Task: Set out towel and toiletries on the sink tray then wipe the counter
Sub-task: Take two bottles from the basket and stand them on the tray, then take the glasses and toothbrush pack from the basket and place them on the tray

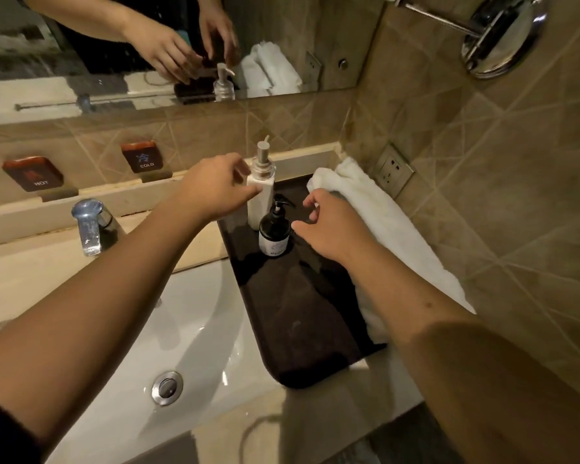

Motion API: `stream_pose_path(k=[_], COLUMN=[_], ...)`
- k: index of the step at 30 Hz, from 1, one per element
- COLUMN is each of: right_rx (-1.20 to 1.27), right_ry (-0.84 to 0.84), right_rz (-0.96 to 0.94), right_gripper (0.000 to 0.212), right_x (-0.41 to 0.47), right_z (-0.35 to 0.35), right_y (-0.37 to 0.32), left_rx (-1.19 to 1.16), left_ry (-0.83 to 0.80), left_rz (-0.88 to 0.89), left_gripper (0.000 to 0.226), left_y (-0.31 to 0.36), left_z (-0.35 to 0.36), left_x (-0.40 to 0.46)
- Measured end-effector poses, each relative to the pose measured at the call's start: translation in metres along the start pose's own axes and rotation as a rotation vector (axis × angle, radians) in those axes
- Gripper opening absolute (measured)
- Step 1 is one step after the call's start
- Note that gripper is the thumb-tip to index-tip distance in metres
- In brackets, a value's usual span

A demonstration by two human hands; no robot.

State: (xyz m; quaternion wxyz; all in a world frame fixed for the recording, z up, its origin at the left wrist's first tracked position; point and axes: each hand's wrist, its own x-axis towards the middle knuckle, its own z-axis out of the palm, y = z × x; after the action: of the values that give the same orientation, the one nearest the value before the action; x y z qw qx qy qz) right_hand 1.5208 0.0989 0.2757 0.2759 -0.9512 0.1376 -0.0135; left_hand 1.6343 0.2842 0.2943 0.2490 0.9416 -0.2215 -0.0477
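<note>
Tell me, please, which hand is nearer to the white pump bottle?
Left. The left hand is right at the white pump bottle, fingertips about touching it; the right hand hovers apart, beyond the dark pump bottle.

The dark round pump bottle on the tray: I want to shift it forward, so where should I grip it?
Grip the dark round pump bottle around its cylindrical body below the shoulder, coming from the right with the right hand. The white square pump bottle stands close behind-left, and the slim pump neck probably gives poor hold.
</note>
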Motion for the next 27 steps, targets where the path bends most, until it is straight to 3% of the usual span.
stream_pose_path(k=[6, 12, 20, 27], right_rx=[-0.113, -0.187, -0.148, -0.106], right_ry=[-0.017, 0.047, 0.155, 0.391], right_rz=[-0.011, 0.09, 0.421, 0.813], right_gripper=[0.019, 0.022, 0.023, 0.024], right_x=[-0.084, -0.235, -0.526, -0.803], right_z=[-0.04, -0.08, -0.119, -0.124], right_y=[0.011, 0.053, 0.138, 0.171], left_rx=[0.107, 0.254, 0.296, 0.251], left_ry=[-0.135, -0.256, -0.448, -0.633], left_rz=[0.125, 0.376, 0.841, 1.265], left_gripper=[0.027, 0.027, 0.03, 0.032], left_y=[0.042, 0.122, 0.29, 0.436], left_z=[0.006, 0.031, 0.101, 0.179], left_x=[-0.096, -0.199, -0.379, -0.567])
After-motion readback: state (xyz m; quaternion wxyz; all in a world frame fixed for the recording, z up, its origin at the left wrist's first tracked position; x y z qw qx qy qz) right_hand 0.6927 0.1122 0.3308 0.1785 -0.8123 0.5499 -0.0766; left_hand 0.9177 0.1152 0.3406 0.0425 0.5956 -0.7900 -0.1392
